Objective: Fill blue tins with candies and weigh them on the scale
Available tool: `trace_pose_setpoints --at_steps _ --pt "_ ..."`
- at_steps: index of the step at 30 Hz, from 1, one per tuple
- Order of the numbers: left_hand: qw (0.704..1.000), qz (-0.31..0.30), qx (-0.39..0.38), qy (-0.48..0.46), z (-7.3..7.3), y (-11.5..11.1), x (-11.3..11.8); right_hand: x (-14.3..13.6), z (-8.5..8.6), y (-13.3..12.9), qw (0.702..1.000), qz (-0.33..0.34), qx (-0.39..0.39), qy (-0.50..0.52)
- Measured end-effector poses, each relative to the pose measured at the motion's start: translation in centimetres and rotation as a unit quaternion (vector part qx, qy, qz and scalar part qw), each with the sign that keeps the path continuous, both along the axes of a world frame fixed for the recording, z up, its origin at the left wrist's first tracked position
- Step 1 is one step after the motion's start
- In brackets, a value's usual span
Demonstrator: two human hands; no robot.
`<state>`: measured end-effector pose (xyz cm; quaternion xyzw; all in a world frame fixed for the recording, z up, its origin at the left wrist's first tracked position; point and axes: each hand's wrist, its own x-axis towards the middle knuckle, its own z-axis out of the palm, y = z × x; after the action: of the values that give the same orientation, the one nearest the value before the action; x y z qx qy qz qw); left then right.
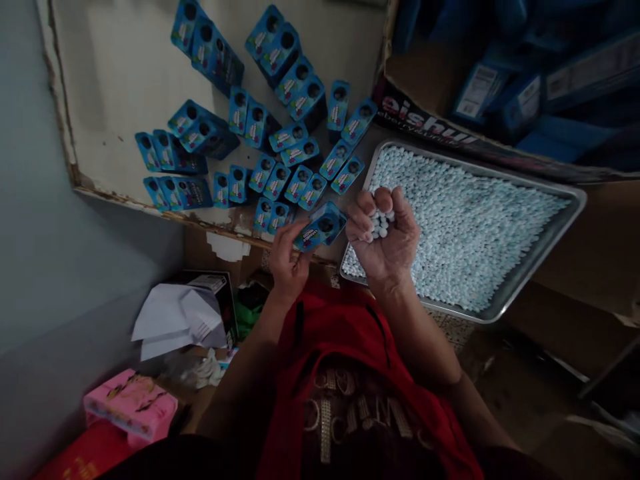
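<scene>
My left hand [290, 263] grips a small blue printed pack [316, 228] at the table's near edge. Palm up, my right hand [385, 243] curls its fingers around several small pale candies [381, 225], just to the right of that pack. Beneath and beyond the right hand lies a metal tray [537, 283] spread with a thick layer of pale blue and white candies [465, 227]. Many similar blue packs [293, 137] stand in groups on the table, with dark round openings showing at their tops.
An open carton [425, 127] holding blue boxes [480, 90] stands behind the tray. The pale table [115, 87] has a worn edge. Papers [180, 317] and a pink package [130, 403] lie lower left. A red apron [330, 313] covers my front.
</scene>
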<state>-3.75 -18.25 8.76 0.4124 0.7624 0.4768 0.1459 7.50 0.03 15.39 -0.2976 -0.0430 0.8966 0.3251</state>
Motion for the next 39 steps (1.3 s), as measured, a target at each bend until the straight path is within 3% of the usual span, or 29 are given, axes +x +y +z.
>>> trace_pose_setpoints --at_steps 2,4,8,13,18,21,24,27,29,35,39 --pt "0.998 0.007 0.019 -0.065 0.3 0.7 0.0 0.7 0.8 0.6 1.000 -0.008 -0.005 0.007" --pt "0.994 0.005 0.021 -0.109 0.4 1.1 0.0 1.9 0.6 1.4 1.000 -0.016 -0.005 -0.001" --pt "0.992 -0.003 -0.005 -0.127 0.5 1.3 -0.4 4.8 -1.7 2.2 0.998 -0.039 0.010 -0.048" --pt "0.989 -0.024 0.026 -0.144 -0.1 1.5 -0.9 8.3 -4.6 2.2 0.994 -0.043 0.065 -0.081" --pt "0.996 -0.028 -0.040 -0.076 -0.2 1.4 -1.2 10.9 -6.2 2.6 0.988 -0.057 0.073 -0.122" --pt "0.997 -0.056 -0.050 0.011 1.1 2.1 -0.3 9.6 -5.2 2.1 0.989 -0.074 0.066 -0.108" --pt "0.991 -0.121 -0.045 0.045 2.8 3.9 1.3 6.6 -2.5 1.4 0.985 -0.099 0.070 -0.118" --pt "0.983 -0.171 -0.053 0.046 3.8 5.9 2.8 4.4 0.1 0.8 0.968 -0.130 0.118 -0.181" --pt "0.978 -0.196 -0.054 0.051 3.8 6.8 3.5 4.0 0.9 0.6 0.948 -0.151 0.170 -0.221" --pt "0.964 -0.252 -0.065 0.059 3.2 7.6 5.1 5.7 -1.0 0.3 0.885 -0.189 0.314 -0.286" --pt "0.962 -0.252 -0.073 0.069 2.9 7.8 6.2 6.5 -2.3 0.5 0.870 -0.197 0.329 -0.309"
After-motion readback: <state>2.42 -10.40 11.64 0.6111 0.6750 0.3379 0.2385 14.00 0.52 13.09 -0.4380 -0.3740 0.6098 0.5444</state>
